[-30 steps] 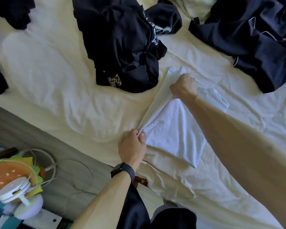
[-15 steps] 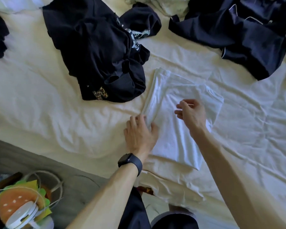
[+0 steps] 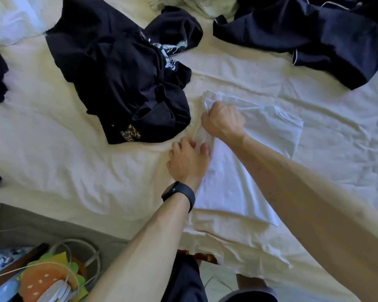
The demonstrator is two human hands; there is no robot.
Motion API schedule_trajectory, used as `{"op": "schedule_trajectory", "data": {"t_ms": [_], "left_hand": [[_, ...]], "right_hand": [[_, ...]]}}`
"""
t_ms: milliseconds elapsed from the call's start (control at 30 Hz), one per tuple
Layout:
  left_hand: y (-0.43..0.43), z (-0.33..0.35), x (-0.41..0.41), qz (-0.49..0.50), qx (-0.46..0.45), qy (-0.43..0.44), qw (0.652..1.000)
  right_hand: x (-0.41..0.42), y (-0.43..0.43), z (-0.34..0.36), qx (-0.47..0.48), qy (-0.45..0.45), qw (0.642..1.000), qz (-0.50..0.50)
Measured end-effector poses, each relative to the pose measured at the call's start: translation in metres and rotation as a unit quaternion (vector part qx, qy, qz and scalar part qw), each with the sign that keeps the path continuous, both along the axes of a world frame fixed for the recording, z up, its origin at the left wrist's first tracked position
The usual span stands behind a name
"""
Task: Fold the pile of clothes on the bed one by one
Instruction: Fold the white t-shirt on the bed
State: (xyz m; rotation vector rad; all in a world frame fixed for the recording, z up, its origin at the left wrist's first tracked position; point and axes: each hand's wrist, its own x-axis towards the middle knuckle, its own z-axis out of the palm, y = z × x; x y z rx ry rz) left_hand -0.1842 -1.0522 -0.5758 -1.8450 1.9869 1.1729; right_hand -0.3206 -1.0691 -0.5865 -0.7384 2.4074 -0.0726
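The right hand [image 3: 224,120] clenches the white shirt [image 3: 238,182], the left hand [image 3: 188,164] just nearer, fingers [image 3: 177,147] pinching its edge.

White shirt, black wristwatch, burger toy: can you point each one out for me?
white shirt [image 3: 234,186], head view, its flat folded middle.
black wristwatch [image 3: 179,196], head view, the band on the left wrist.
burger toy [image 3: 36,281], head view, its orange bun top.

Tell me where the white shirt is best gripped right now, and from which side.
Probably its left long edge, coming from the person's left. The white shirt lies flat on the bed except there, where the cloth bunches into a raised ridge that is easy to pinch. The right hand grips the far part of that ridge and the left hand pinches it nearer.
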Motion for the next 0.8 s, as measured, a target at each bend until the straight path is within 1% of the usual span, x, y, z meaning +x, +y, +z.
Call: {"op": "schedule_trajectory", "data": {"t_ms": [100, 200, 300, 467, 600, 667, 700, 767, 800], "left_hand": [[-0.009, -0.003, -0.001, 0.063, 0.059, 0.023, 0.996], [-0.014, -0.006, 0.004, 0.084, 0.075, 0.054, 0.992], [-0.017, -0.007, 0.009, 0.099, 0.084, 0.081, 0.988], [-0.018, -0.011, 0.013, 0.131, 0.094, 0.084, 0.983], [-0.017, -0.014, 0.013, 0.162, 0.079, 0.085, 0.980], [-0.016, -0.015, 0.012, 0.138, 0.063, 0.076, 0.986], [-0.015, -0.015, 0.012, 0.116, 0.051, 0.073, 0.989], [-0.010, -0.012, 0.012, 0.056, -0.002, 0.069, 0.996], [-0.005, -0.010, 0.014, 0.010, -0.052, 0.066, 0.996]], "right_hand": [[-0.003, 0.003, 0.000, -0.035, -0.052, 0.998, 0.006], [-0.004, 0.004, 0.002, -0.078, -0.092, 0.992, -0.027], [-0.001, 0.000, 0.001, -0.091, -0.094, 0.990, -0.050], [0.005, -0.006, 0.001, -0.065, -0.077, 0.994, -0.040], [0.006, -0.009, -0.002, -0.091, -0.109, 0.989, -0.030], [0.003, -0.007, -0.001, -0.092, -0.141, 0.986, 0.002], [-0.001, -0.004, 0.000, -0.095, -0.147, 0.985, -0.004], [-0.009, 0.008, 0.006, -0.135, -0.135, 0.979, -0.069], [-0.012, 0.017, 0.010, -0.169, -0.104, 0.975, -0.100]]}}
